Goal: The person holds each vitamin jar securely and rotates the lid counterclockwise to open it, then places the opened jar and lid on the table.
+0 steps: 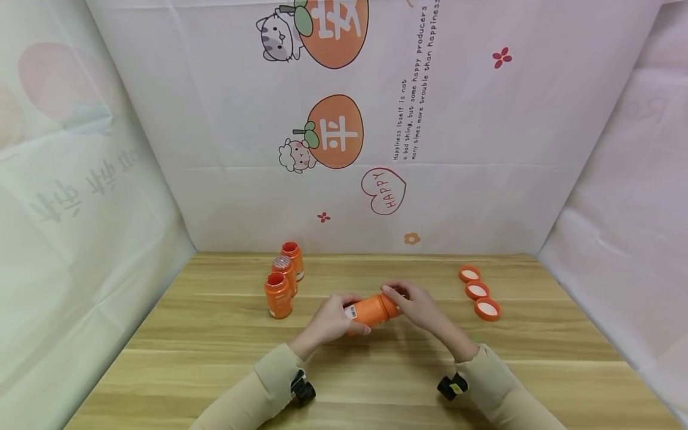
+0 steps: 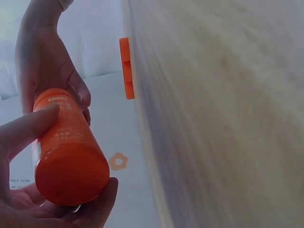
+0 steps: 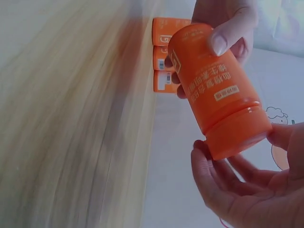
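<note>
An orange plastic bottle (image 1: 368,313) with pale printed lettering is held above the table, tilted on its side. My left hand (image 1: 335,319) grips its body near the base, thumb along the near side. My right hand (image 1: 416,304) has its fingers and thumb around the orange cap (image 3: 240,133). In the right wrist view a thin gap line shows between cap and body, and the cap sits over the neck. The bottle's smooth orange base (image 2: 72,175) faces the left wrist camera.
Three uncapped orange bottles (image 1: 278,298) stand in a row at the back left; the middle one has a silvery mouth. Three orange caps (image 1: 487,309) lie in a row at the right, white insides up. A printed cloth (image 1: 457,197) hangs behind the wooden table (image 1: 215,370).
</note>
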{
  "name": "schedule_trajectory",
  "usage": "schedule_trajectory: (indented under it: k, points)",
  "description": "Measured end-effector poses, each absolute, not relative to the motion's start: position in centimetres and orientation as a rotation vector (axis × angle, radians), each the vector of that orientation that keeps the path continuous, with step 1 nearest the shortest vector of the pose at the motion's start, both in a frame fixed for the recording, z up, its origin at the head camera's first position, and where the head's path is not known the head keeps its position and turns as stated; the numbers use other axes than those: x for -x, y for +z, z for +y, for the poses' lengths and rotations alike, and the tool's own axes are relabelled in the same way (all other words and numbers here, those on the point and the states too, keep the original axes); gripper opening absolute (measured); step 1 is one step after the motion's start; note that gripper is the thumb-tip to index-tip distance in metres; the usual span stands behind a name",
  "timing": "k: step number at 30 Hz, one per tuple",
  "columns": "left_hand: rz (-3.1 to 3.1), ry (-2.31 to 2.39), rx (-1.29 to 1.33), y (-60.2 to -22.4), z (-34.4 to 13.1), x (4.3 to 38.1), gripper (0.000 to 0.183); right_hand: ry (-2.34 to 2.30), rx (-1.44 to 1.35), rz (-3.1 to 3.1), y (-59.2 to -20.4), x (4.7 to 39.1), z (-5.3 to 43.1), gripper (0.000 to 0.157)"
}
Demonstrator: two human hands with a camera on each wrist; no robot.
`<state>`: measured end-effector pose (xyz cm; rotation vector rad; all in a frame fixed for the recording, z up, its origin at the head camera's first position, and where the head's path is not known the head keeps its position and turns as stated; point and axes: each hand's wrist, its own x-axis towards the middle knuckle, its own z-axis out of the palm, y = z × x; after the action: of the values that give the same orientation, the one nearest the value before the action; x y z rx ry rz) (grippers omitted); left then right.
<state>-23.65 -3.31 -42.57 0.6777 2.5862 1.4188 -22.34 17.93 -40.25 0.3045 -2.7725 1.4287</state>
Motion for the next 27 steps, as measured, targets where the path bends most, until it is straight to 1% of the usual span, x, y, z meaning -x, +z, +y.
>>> schedule_trajectory:
  k: [8, 11, 20, 27]
  points:
    - [2.685, 1.398, -0.666, -42.21, -3.09, 23.15, 0.057, 1.593, -0.176, -2.868, -40.13, 22.25, 18.16, 0.059]
    - [2.703, 1.396, -0.659, -42.24, -2.97, 23.0, 0.057, 1.658, -0.159, -2.872, -40.18, 22.11, 18.26, 0.063]
    - [2.73, 1.396, -0.658, -42.35, -2.74, 22.85, 0.057, 1.765, -0.124, -2.851, -39.93, 22.11, 18.33, 0.062]
    - [2.716, 1.403, -0.65, -42.02, -2.86, 22.66, 0.058, 1.805, -0.261, -2.857, -39.79, 22.02, 18.73, 0.063]
